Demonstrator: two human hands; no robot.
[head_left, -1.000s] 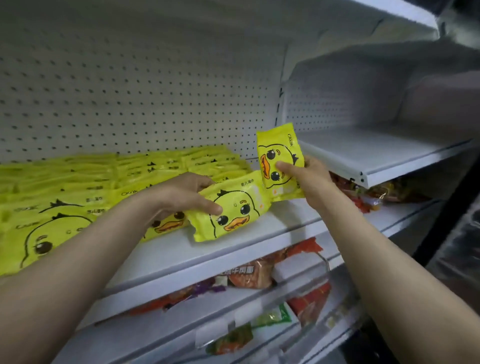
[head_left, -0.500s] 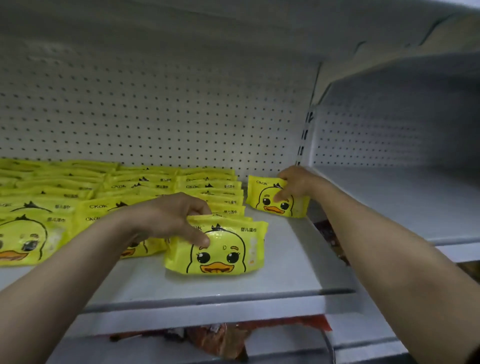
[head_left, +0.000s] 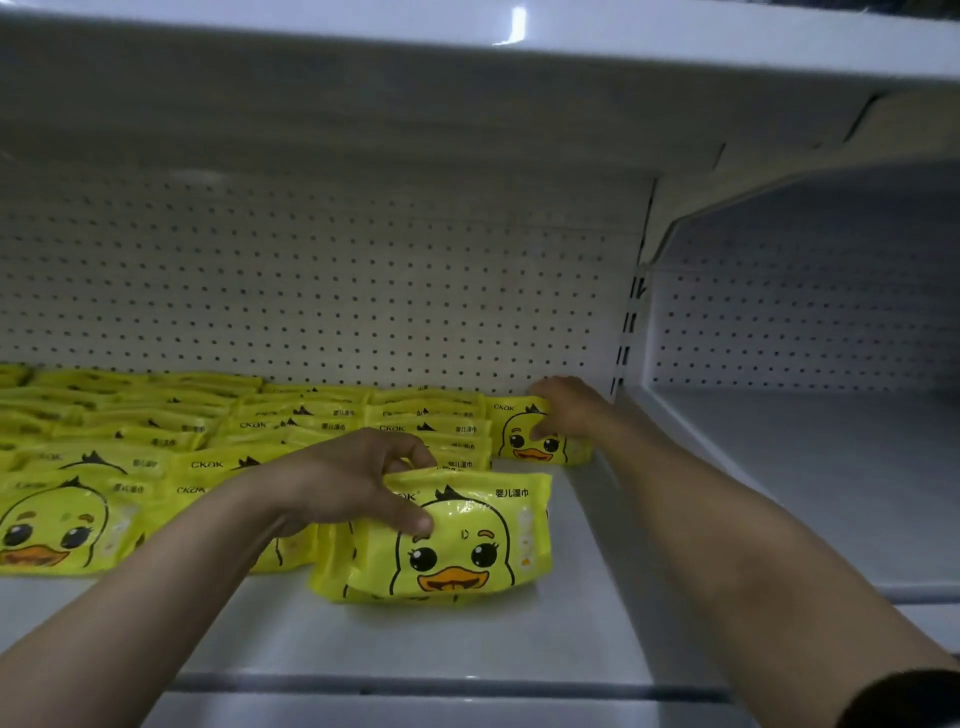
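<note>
Stocking status: the shelf (head_left: 519, 639) is filled for the most part. Rows of packs (head_left: 260, 421) of yellow duck-print wipes cover its left and centre, from the pegboard back panel (head_left: 363, 291) toward the front edge. The right-hand strip of the shelf is only started. One rear pack (head_left: 524, 447) lies at the back, touching the end of the rows and close to the panel. One front pack (head_left: 457, 545) sits near the front edge on top of another pack. Judged remaining: release both packs, then fill the bare strip between them.

Hand pose:
- The left hand (head_left: 343, 483) reaches in from the lower left with the forearm low over the shelf. Its fingers curl over the top edge of the front pack and the thumb presses on the printed face, so the pack is gripped.
- The right hand (head_left: 569, 410) is extended deep to the back. Its fingers wrap over the top of the rear pack and the thumb sits on the face, holding it.
</note>
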